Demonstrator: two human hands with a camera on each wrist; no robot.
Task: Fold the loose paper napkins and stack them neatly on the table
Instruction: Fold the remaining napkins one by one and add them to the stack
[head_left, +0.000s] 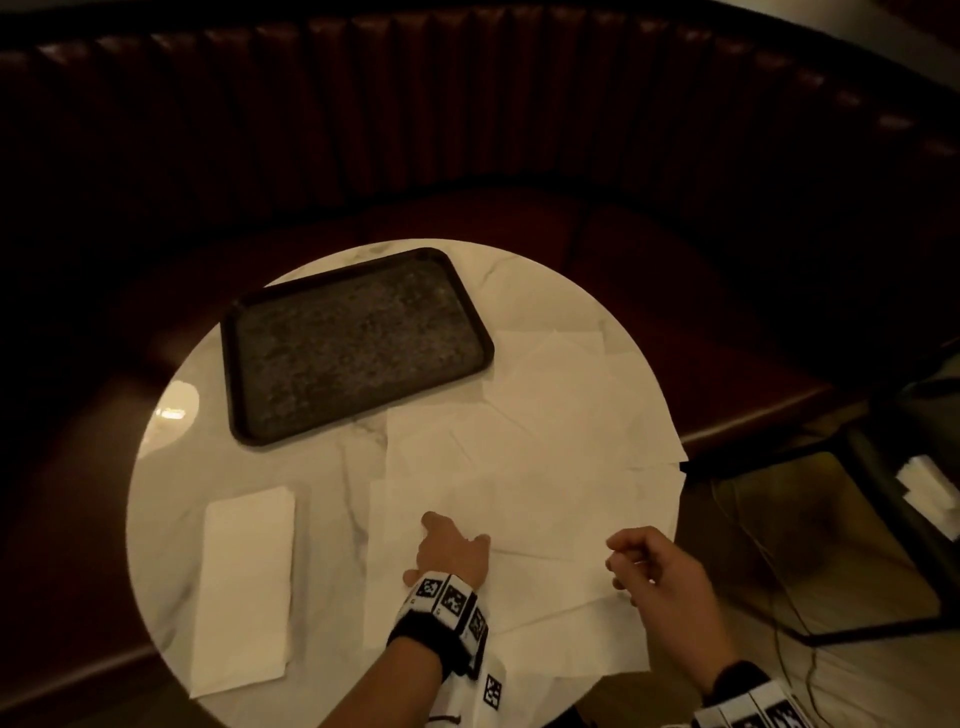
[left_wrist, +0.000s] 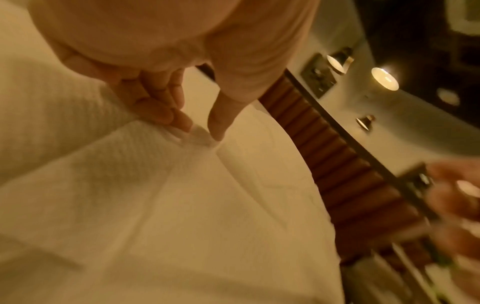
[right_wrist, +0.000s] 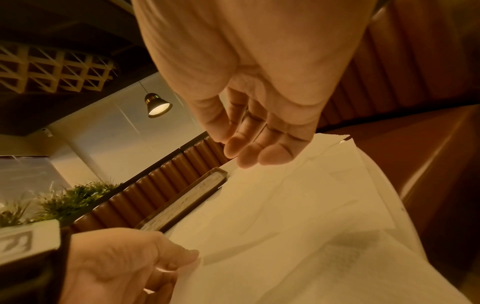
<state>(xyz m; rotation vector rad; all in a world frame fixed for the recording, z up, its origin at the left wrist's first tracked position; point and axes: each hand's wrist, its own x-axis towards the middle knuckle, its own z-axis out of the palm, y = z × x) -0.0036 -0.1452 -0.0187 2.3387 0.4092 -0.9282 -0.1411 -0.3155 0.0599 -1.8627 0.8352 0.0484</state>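
Several loose white napkins (head_left: 550, 426) lie overlapping on the right half of the round marble table (head_left: 332, 467). A folded napkin (head_left: 244, 587) lies flat near the table's left front. My left hand (head_left: 451, 545) rests on the nearest loose napkin (head_left: 524, 592). In the left wrist view its thumb and fingers (left_wrist: 201, 131) pinch up a small ridge of that napkin (left_wrist: 155, 185). My right hand (head_left: 631, 564) hovers just right of it, fingers loosely curled and holding nothing (right_wrist: 241, 148), above the napkin (right_wrist: 311, 257).
A dark rectangular tray (head_left: 358, 338) with nothing on it sits at the table's back left, touching the napkin pile's edge. A dark red padded bench (head_left: 727, 312) curves round the far side. A black metal-framed chair (head_left: 883, 519) stands to the right.
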